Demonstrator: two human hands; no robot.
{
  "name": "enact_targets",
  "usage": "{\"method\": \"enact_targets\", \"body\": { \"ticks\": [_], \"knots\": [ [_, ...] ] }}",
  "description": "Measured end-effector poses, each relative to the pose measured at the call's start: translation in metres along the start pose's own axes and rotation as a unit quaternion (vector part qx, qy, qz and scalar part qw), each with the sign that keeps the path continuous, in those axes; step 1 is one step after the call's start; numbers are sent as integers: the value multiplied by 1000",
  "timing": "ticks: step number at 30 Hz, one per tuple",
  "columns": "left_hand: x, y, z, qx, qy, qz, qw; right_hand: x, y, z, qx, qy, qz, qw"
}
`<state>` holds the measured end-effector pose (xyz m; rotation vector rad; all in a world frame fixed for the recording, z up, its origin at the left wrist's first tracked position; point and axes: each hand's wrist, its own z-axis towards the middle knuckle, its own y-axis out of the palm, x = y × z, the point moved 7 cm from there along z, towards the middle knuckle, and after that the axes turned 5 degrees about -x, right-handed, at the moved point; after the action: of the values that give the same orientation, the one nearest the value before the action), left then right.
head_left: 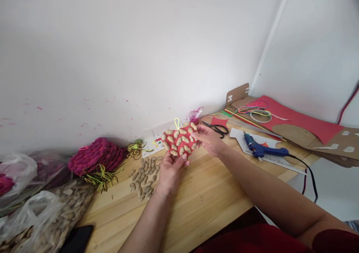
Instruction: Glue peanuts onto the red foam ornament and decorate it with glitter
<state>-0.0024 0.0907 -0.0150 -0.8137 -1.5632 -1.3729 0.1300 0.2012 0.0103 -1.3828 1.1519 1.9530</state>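
Both my hands hold up a red heart-shaped ornament [179,140] covered with several peanut shells, a yellow loop at its top. My left hand [170,169] supports it from below, fingers curled on its lower edge. My right hand [207,138] grips its right edge between thumb and fingers. Just beneath, on the wooden table [202,200], lies a loose pile of peanut shells [145,176].
A blue glue gun [262,148] with a black cord lies on white paper at the right, black scissors [217,127] behind it. Red paper, cardboard and coloured cords are at the far right. Finished dark-red ornaments [97,156] and plastic bags of peanuts [47,215] lie left.
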Motion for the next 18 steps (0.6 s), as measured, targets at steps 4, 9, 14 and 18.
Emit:
{"method": "enact_targets", "body": {
  "ticks": [4, 9, 14, 18],
  "knots": [
    [-8, -2, 2, -3, -28, 1, 1000, 1, 8, -2, -21, -1, -2, 1000],
    [-11, -9, 4, 16, -27, 8, 999, -1, 11, -3, -31, -2, 1, 1000],
    [-7, -13, 4, 32, -23, -2, 999, -7, 16, -5, -42, -21, -33, 998],
    [-6, -15, 5, 32, -19, 7, 999, -11, 19, -7, -52, -44, -70, 995]
  ]
}}
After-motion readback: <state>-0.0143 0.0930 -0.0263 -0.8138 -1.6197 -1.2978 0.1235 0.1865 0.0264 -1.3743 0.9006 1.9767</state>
